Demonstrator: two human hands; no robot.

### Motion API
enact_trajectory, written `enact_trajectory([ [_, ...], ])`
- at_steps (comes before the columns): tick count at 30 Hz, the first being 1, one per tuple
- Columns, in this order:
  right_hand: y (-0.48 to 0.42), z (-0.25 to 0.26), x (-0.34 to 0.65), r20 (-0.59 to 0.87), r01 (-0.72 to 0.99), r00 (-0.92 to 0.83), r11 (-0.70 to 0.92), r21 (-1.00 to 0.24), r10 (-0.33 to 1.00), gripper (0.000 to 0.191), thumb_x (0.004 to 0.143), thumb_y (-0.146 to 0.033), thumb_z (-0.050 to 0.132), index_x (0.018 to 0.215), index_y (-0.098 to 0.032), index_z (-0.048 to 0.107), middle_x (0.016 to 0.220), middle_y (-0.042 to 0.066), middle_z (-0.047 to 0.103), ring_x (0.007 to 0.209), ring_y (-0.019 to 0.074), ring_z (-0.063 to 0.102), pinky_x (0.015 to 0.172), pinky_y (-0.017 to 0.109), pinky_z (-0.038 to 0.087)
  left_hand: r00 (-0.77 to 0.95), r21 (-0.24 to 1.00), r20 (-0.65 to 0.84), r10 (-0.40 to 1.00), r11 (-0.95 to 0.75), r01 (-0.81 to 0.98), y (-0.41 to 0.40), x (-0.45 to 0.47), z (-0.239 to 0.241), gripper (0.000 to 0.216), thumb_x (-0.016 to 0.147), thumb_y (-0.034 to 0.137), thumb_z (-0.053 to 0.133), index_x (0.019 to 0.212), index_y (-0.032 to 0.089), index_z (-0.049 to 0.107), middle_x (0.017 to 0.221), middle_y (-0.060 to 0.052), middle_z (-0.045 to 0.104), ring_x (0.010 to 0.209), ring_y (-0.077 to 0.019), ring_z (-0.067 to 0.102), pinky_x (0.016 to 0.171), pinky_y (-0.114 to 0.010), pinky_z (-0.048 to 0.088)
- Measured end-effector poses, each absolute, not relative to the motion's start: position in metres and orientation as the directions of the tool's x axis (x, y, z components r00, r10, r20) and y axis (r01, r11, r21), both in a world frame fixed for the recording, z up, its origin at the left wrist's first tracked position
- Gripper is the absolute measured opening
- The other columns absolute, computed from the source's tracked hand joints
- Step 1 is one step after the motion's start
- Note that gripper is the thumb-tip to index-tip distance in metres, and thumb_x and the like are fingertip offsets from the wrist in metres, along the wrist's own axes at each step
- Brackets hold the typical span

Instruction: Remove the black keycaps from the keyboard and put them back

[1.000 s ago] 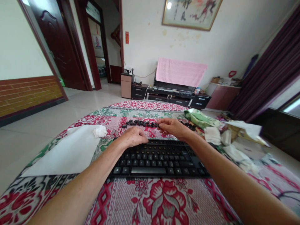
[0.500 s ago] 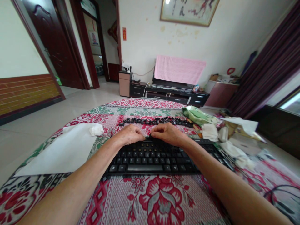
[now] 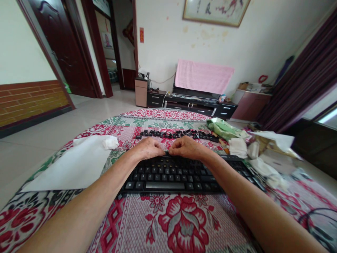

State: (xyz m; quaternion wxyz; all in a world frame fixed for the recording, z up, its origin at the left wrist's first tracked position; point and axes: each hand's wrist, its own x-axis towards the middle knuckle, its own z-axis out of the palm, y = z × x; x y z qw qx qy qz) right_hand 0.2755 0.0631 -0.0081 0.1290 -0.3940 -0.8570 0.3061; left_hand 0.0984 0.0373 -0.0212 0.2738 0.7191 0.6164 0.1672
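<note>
A black keyboard (image 3: 164,186) lies on the patterned tablecloth, its lower rows fitted with keycaps. Bare switch spots with small yellowish dots show higher up, below my fingers. My left hand (image 3: 150,148) is closed at the keyboard's far edge, thumb and fingers pressed together. Close beside it, my right hand (image 3: 185,147) is also closed in a pinch at that edge. Whatever sits between the fingertips is hidden or too small to name. Beyond both hands, a row of loose black keycaps (image 3: 155,133) is spread across the cloth.
White paper (image 3: 71,165) with a crumpled tissue (image 3: 110,142) lies to the left. On the right are a green plastic package (image 3: 226,129), folded white tissues (image 3: 237,147) and a white cloth (image 3: 268,172). A black cable (image 3: 306,219) curls at the near right.
The camera view has shifted slightly. Both hands stay at the keyboard's far edge, with only small finger movement; the keyboard and loose keycaps look the same.
</note>
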Motion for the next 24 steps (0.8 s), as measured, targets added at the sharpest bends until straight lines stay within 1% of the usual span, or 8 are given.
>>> enact_trajectory([
  [4, 0.069, -0.010, 0.277, -0.100, 0.596, -0.639, 0.408, -0.691, 0.763, 0.019, 0.058, -0.030, 0.052, 0.064, -0.014, 0.060, 0.055, -0.001, 0.052, 0.047, 0.0064, 0.039, 0.044, 0.020, 0.029, 0.191, 0.592, -0.107, 0.976, -0.091, 0.800, 0.036, 0.099, -0.019, 0.026, 0.053, 0.041, 0.049, 0.058, 0.018, 0.059, 0.052, 0.003, 0.050, 0.049, -0.0088, 0.043, 0.043, -0.020, 0.028],
  [8, 0.071, -0.010, 0.279, -0.140, 0.602, -0.627, 0.362, -0.712, 0.766, 0.019, 0.056, -0.032, 0.054, 0.063, -0.015, 0.061, 0.056, -0.001, 0.053, 0.048, 0.0067, 0.040, 0.047, 0.020, 0.031, 0.195, 0.593, -0.118, 0.974, -0.089, 0.801, 0.037, 0.099, -0.021, 0.026, 0.053, 0.041, 0.049, 0.060, 0.018, 0.059, 0.052, 0.003, 0.049, 0.049, -0.0084, 0.043, 0.043, -0.019, 0.028],
  [13, 0.075, -0.007, 0.277, -0.204, 0.554, -0.665, 0.291, -0.780, 0.719, 0.013, 0.057, -0.027, 0.055, 0.063, -0.016, 0.060, 0.059, -0.002, 0.055, 0.053, 0.0075, 0.043, 0.052, 0.021, 0.034, 0.213, 0.587, -0.097, 0.972, -0.117, 0.801, 0.039, 0.097, -0.023, 0.026, 0.054, 0.042, 0.049, 0.060, 0.019, 0.059, 0.053, 0.003, 0.049, 0.049, -0.0085, 0.042, 0.042, -0.019, 0.027],
  [16, 0.078, -0.006, 0.276, -0.227, 0.571, -0.663, 0.285, -0.770, 0.713, 0.010, 0.057, -0.026, 0.055, 0.060, -0.017, 0.059, 0.060, -0.002, 0.056, 0.055, 0.0086, 0.045, 0.054, 0.022, 0.035, 0.219, 0.582, -0.084, 0.972, -0.131, 0.803, 0.039, 0.097, -0.023, 0.025, 0.053, 0.042, 0.050, 0.059, 0.019, 0.059, 0.053, 0.002, 0.049, 0.050, -0.0088, 0.042, 0.043, -0.020, 0.028],
  [19, 0.081, -0.008, 0.276, -0.242, 0.586, -0.657, 0.282, -0.760, 0.714, 0.012, 0.056, -0.028, 0.056, 0.062, -0.018, 0.059, 0.062, -0.002, 0.058, 0.057, 0.0096, 0.047, 0.056, 0.023, 0.036, 0.213, 0.574, -0.091, 0.973, -0.123, 0.810, 0.039, 0.098, -0.022, 0.025, 0.053, 0.042, 0.050, 0.058, 0.019, 0.059, 0.052, 0.002, 0.048, 0.049, -0.0088, 0.040, 0.043, -0.020, 0.027],
  [24, 0.082, -0.012, 0.278, -0.291, 0.558, -0.648, 0.178, -0.811, 0.704, 0.017, 0.054, -0.031, 0.059, 0.063, -0.018, 0.060, 0.063, -0.001, 0.058, 0.055, 0.0093, 0.048, 0.055, 0.022, 0.037, 0.195, 0.574, -0.100, 0.976, -0.104, 0.812, 0.038, 0.099, -0.020, 0.025, 0.052, 0.042, 0.051, 0.059, 0.019, 0.059, 0.051, 0.003, 0.047, 0.048, -0.0086, 0.039, 0.043, -0.021, 0.026],
])
